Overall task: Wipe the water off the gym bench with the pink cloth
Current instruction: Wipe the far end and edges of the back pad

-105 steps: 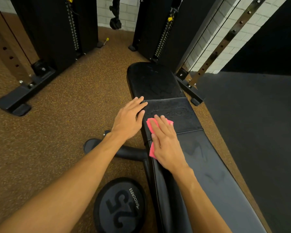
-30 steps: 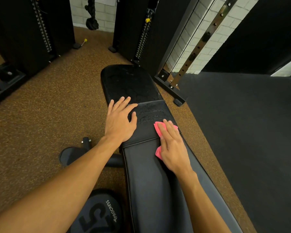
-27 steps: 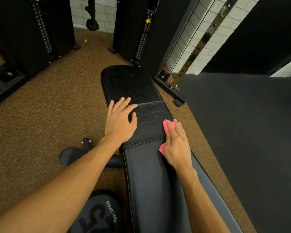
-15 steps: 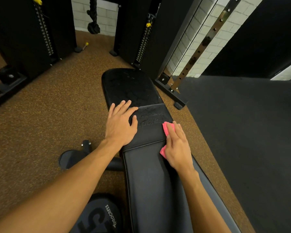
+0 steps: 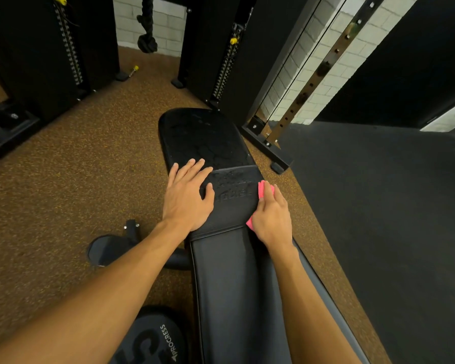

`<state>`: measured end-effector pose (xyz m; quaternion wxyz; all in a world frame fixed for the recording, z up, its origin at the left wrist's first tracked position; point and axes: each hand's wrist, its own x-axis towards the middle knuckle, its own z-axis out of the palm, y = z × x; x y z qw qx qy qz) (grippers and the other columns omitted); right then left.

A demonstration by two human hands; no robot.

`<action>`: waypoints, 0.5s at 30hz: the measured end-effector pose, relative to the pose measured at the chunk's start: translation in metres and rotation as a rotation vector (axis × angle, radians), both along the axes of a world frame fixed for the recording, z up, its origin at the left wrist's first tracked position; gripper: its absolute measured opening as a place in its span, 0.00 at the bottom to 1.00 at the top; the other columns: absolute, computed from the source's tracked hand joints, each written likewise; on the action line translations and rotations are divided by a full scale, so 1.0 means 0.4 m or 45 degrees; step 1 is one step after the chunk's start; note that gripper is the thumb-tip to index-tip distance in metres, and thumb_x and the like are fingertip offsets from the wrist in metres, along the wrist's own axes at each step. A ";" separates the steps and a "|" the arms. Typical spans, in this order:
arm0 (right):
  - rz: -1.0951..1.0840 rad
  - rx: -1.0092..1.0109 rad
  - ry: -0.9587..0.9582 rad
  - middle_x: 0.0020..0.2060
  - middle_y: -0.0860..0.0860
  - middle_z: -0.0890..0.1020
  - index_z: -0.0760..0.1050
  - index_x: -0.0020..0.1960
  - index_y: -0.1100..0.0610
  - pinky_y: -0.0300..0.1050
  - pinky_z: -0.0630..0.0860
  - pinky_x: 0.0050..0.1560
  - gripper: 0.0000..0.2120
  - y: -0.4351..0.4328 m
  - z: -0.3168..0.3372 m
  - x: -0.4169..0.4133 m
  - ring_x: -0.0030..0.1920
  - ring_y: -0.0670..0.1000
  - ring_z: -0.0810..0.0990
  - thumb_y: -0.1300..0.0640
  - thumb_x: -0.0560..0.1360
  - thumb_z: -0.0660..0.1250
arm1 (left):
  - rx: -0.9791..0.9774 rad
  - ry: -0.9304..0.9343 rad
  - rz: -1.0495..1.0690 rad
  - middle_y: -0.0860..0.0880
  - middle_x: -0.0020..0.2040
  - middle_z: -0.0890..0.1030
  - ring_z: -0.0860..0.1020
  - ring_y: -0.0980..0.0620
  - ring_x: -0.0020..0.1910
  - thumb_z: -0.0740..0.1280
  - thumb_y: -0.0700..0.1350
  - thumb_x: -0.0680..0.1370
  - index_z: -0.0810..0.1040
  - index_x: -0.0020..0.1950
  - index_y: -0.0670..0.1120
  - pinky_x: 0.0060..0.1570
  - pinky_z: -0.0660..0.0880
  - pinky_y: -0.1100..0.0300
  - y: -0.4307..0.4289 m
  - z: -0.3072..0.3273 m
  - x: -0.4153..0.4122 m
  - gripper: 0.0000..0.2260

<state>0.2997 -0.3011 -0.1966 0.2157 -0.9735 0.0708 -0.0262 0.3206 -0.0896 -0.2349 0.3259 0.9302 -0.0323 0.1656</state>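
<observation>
A long black gym bench [image 5: 234,285] runs away from me, with a textured middle band and a far pad [image 5: 202,137] that shows wet streaks and droplets. My left hand [image 5: 188,198] lies flat with spread fingers on the left side of the middle band. My right hand [image 5: 272,216] presses the pink cloth [image 5: 263,189] against the bench's right edge with straight fingers. Only the cloth's front tip and a corner near my wrist show; my hand covers the remainder.
A black weight plate [image 5: 147,340] lies on the brown rubber floor at the lower left, beside the bench's foot [image 5: 103,249]. Two black weight stacks [image 5: 69,48] [image 5: 226,64] stand at the back. A steel rack upright [image 5: 310,82] rises right of the far pad. Dark matting [image 5: 392,219] covers the right.
My right hand has slid the pink cloth from the middle band's centre out to the bench's right edge. My left hand has stayed flat in place.
</observation>
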 end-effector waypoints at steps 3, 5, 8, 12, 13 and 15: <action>0.142 -0.080 -0.028 0.84 0.56 0.59 0.61 0.84 0.54 0.58 0.51 0.84 0.25 0.031 0.011 0.023 0.85 0.58 0.51 0.59 0.88 0.53 | -0.001 0.009 0.005 0.50 0.80 0.70 0.61 0.51 0.83 0.63 0.50 0.85 0.75 0.77 0.49 0.84 0.48 0.47 -0.002 0.002 0.001 0.20; 0.358 -0.106 -0.061 0.85 0.51 0.57 0.61 0.85 0.51 0.55 0.46 0.85 0.24 0.021 0.001 -0.020 0.86 0.54 0.47 0.58 0.89 0.52 | -0.004 0.020 0.007 0.50 0.80 0.70 0.61 0.51 0.83 0.63 0.50 0.85 0.75 0.77 0.49 0.83 0.48 0.47 -0.001 0.000 -0.005 0.20; 0.364 -0.076 -0.078 0.85 0.47 0.57 0.60 0.85 0.48 0.51 0.45 0.86 0.25 -0.021 -0.011 -0.073 0.86 0.49 0.47 0.57 0.89 0.53 | -0.012 0.027 0.006 0.50 0.80 0.70 0.60 0.51 0.83 0.63 0.50 0.85 0.75 0.77 0.49 0.83 0.48 0.46 -0.004 0.004 -0.008 0.20; 0.076 -0.072 -0.023 0.84 0.58 0.61 0.63 0.83 0.56 0.58 0.51 0.84 0.26 0.009 0.000 0.006 0.85 0.59 0.53 0.63 0.86 0.53 | -0.021 0.021 0.008 0.51 0.80 0.70 0.60 0.52 0.83 0.62 0.51 0.85 0.75 0.77 0.50 0.84 0.48 0.47 -0.004 0.008 -0.003 0.20; 0.085 -0.094 -0.036 0.83 0.59 0.62 0.64 0.82 0.57 0.58 0.51 0.84 0.25 0.029 0.004 0.022 0.85 0.61 0.54 0.63 0.85 0.53 | -0.022 0.021 0.009 0.50 0.80 0.70 0.60 0.52 0.83 0.62 0.50 0.85 0.75 0.77 0.50 0.84 0.48 0.47 -0.003 0.007 -0.001 0.20; 0.224 -0.121 -0.076 0.84 0.57 0.61 0.64 0.83 0.56 0.58 0.49 0.84 0.25 0.059 0.003 0.022 0.85 0.59 0.52 0.62 0.86 0.54 | -0.019 0.020 0.007 0.50 0.80 0.70 0.60 0.52 0.83 0.62 0.50 0.85 0.75 0.77 0.49 0.84 0.48 0.47 0.002 0.003 -0.003 0.20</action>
